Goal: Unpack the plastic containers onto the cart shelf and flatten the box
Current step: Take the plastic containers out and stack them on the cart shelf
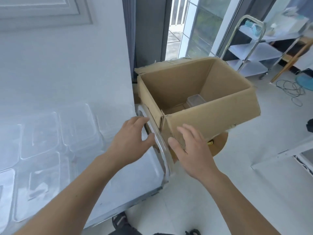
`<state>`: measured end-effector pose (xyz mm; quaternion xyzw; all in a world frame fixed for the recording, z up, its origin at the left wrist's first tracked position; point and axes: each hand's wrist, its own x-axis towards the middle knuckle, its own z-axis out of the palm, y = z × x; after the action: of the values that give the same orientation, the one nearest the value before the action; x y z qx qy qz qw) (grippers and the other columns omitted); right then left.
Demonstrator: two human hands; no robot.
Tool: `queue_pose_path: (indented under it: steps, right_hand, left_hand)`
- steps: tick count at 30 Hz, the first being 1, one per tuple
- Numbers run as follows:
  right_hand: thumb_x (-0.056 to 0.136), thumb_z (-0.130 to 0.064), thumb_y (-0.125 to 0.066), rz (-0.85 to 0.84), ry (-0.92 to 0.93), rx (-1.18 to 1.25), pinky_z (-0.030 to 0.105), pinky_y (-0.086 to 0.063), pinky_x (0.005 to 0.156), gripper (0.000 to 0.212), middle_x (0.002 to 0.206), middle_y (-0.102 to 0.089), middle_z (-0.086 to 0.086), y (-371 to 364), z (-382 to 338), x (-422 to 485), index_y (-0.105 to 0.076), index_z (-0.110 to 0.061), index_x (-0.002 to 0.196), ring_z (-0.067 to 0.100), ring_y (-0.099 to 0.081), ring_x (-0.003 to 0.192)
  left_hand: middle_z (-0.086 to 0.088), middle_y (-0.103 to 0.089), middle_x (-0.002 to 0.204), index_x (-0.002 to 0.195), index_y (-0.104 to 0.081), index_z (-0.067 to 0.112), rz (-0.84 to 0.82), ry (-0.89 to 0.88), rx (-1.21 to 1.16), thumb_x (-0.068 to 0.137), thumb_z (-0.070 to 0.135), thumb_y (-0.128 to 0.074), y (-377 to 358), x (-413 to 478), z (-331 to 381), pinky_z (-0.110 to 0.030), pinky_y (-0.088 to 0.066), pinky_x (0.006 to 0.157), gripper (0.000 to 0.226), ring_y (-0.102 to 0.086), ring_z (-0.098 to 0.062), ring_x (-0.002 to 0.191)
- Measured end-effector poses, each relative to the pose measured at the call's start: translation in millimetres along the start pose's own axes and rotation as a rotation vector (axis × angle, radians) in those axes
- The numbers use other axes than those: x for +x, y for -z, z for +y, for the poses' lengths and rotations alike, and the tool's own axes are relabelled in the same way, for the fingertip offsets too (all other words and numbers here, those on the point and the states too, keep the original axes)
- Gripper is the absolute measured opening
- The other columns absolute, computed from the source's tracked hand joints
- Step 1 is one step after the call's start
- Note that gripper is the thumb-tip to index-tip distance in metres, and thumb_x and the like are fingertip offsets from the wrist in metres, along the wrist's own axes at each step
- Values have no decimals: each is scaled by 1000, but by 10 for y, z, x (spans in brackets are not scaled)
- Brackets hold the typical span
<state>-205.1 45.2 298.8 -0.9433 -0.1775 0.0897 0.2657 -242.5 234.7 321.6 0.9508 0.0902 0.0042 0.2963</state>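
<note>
An open brown cardboard box [213, 116] stands on a round wooden stool [220, 143], right of the cart. One clear plastic container [196, 100] lies on the box's bottom. Several clear plastic containers [42, 134] lie side by side on the white cart shelf [142, 168] at the left. My left hand [130, 141] hovers over the cart's metal handle rail [160, 146], fingers loosely spread and holding nothing. My right hand [191, 150] is open just in front of the box's near corner, palm toward the cardboard, and I cannot tell if it touches.
A second metal cart with shelves [250, 53] stands at the back right by the glass door. Loose cables [291, 90] lie on the floor near it. A white frame [279, 155] lies on the floor at right. My foot [120, 221] shows below the cart.
</note>
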Motion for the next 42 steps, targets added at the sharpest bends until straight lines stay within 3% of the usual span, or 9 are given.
queue_pose_path:
  steps: [10,15,20,24,28,30,36,42]
  right_hand:
    - [89,-64,-30,187,-48,79,35,-29,115,70,149,-41,-6,1066,1495,-651,-51,-20,139,11,-27,140]
    - [86,-67,-27,236,-66,127,32,-29,111,72,145,-42,-8,1296,1856,-627,-52,-23,137,12,-30,136]
    - [85,-70,-22,194,-35,130,39,-33,113,72,145,-42,-10,1363,1959,-288,-51,-29,137,12,-30,137]
    - [96,-59,-36,158,-6,111,36,-28,116,61,151,-36,-7,1456,2002,228,-45,-22,143,9,-24,141]
    - [91,-62,-32,130,22,79,29,-24,116,69,152,-35,-8,1582,1955,854,-43,-20,145,6,-24,143]
    - [96,-60,-36,133,45,46,27,-22,115,64,152,-35,-8,1614,1931,1181,-43,-20,145,6,-24,142]
    - [100,-51,-42,72,72,-3,33,-24,116,56,153,-34,-7,1693,1883,1983,-40,-22,147,10,-23,144]
    - [99,-51,-44,-42,81,-32,34,-27,114,60,154,-33,-5,1654,2003,2766,-36,-19,149,13,-25,143]
  left_hand:
    - [7,-42,148,145,-43,22,-5,-119,-64,95,37,-56,-888,-96,1665,-24,-37,97,55,-48,-15,125]
    - [7,-44,147,144,-44,21,-42,-116,-60,95,37,-57,-1057,32,2015,-31,-41,98,53,-58,-24,111]
    - [5,-45,146,144,-46,20,20,-93,-88,94,35,-59,-1072,407,2072,-32,-40,103,54,-54,-21,121]
    - [4,-48,143,142,-48,20,73,-85,-115,93,35,-60,-1080,860,1986,-26,-34,104,52,-43,-13,132]
    - [6,-46,145,144,-46,20,88,-49,-141,95,34,-58,-990,1376,1924,-24,-35,103,52,-43,-12,131]
    - [6,-45,147,144,-45,20,102,-32,-161,95,34,-57,-927,1641,1877,-27,-37,104,52,-45,-14,130]
    - [4,-44,149,147,-43,21,89,26,-192,96,36,-57,-808,2219,1708,-32,-41,107,54,-48,-14,128]
    - [6,-43,150,148,-42,21,65,120,-206,97,36,-56,-882,2704,1571,-23,-32,108,55,-38,-10,138]
